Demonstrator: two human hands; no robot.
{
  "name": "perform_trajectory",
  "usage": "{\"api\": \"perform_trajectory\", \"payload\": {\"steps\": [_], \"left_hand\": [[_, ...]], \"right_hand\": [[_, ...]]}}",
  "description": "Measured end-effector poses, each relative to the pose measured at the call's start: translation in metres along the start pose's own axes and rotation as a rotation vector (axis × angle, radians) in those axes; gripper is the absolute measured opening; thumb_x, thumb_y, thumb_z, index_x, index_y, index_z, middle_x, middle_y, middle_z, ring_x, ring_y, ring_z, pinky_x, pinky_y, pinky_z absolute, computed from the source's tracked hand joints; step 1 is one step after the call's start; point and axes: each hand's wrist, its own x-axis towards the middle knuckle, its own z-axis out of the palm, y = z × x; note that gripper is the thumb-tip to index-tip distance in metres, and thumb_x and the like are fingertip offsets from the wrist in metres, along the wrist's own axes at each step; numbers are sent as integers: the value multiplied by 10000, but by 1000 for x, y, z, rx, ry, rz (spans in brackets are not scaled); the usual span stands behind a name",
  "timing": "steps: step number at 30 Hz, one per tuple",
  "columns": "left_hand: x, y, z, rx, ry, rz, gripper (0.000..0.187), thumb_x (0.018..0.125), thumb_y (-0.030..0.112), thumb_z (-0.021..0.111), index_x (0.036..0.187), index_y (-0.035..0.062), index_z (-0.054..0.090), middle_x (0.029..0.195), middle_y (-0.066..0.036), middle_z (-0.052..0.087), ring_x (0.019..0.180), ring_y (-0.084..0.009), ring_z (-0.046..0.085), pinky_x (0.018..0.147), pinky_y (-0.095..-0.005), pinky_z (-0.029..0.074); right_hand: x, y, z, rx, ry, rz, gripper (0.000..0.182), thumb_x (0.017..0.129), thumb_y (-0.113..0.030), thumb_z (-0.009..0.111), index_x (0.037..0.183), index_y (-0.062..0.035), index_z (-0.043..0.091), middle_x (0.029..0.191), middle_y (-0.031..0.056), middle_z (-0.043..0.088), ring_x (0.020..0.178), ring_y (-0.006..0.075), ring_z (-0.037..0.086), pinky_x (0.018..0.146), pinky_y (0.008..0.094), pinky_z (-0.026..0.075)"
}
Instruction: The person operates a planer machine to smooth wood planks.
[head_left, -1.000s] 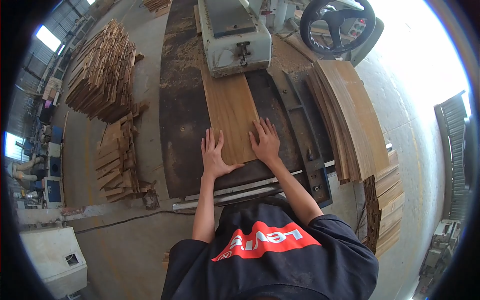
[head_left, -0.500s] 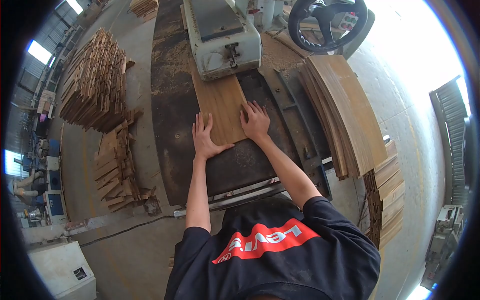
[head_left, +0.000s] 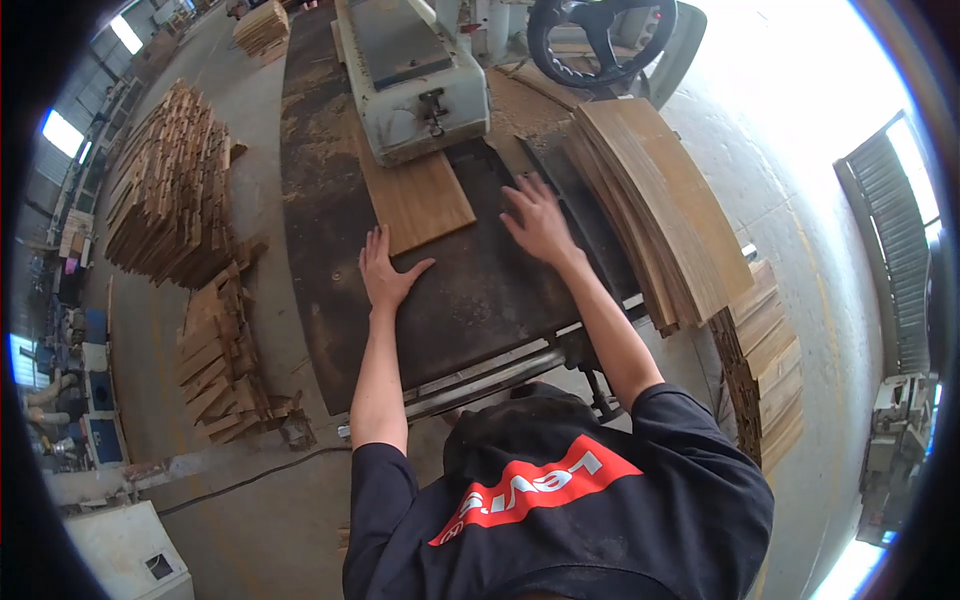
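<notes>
A flat wooden board [head_left: 418, 200] lies on the dark machine table [head_left: 450, 310], its far part hidden beneath the pale machine head [head_left: 425, 115]. My left hand [head_left: 385, 272] is open, with its fingertips at the board's near left corner and its thumb stretched out over the table. Clear of the board on its right side, my right hand [head_left: 540, 222] is open and holds nothing; its fingers are slightly blurred. It hovers between the board and the stack of boards [head_left: 660, 200] on the right.
Beyond the board stack stands a black handwheel [head_left: 600, 40]. More wood is piled below it at the right [head_left: 770, 370]. Tall stacks of wood pieces [head_left: 175, 190] stand on the floor to the left. Sawdust lies on the table's far left. A metal bar [head_left: 490, 380] runs along the near edge.
The board has slid farther under the machine head. My right hand has left its edge and moved right. My left hand has shifted back to the near corner. The view has shifted slightly.
</notes>
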Motion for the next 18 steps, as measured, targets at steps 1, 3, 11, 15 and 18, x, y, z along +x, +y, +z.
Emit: {"api": "perform_trajectory", "payload": {"steps": [1, 3, 11, 15, 18], "left_hand": [[-1, 0, 1, 3, 0, 0, 1220, 711, 705, 927, 1634, 36, 491, 1664, -227, 514, 1609, -365, 400, 1309, -555, 284], [-2, 3, -2, -5, 10, -15, 1228, 726, 698, 923, 1645, 27, 462, 1667, -215, 512, 1609, -353, 402, 1306, -551, 282], [2, 0, 5, 35, -18, -64, 1171, 827, 699, 853, 1667, 16, 405, 1684, -204, 487, 1612, -325, 395, 1324, -527, 267], [-3, 11, 2, 32, -10, -71, 1174, 888, 680, 810, 1698, -12, 315, 1706, -191, 463, 1615, -318, 386, 1333, -519, 254], [-7, 8, 1, -45, 9, -54, 1115, 932, 638, 787, 1700, -10, 304, 1689, -191, 489, 1599, -320, 412, 1335, -517, 250]], "right_hand": [[-6, 5, -31, -65, 23, -4, 467, 967, -258, 765, 1398, -85, 713, 1583, 233, 591, 1569, 475, 408, 1288, 606, 334], [-21, 23, -87, -156, 158, 19, 424, 959, -268, 776, 1344, -91, 750, 1597, 225, 579, 1573, 463, 406, 1286, 602, 339], [-103, 68, -197, -785, -130, 791, 929, 991, -589, 738, 1677, -46, 429, 1616, 394, 477, 1562, 562, 389, 1297, 622, 317], [-139, 92, -179, -950, -155, 560, 831, 1031, -501, 696, 1656, -10, 454, 1490, 432, 576, 1338, 585, 628, 1102, 588, 552], [-149, 81, -166, -1111, -132, 439, 664, 976, -185, 664, 1601, 0, 540, 1390, 442, 643, 1181, 567, 729, 980, 537, 631]]}}
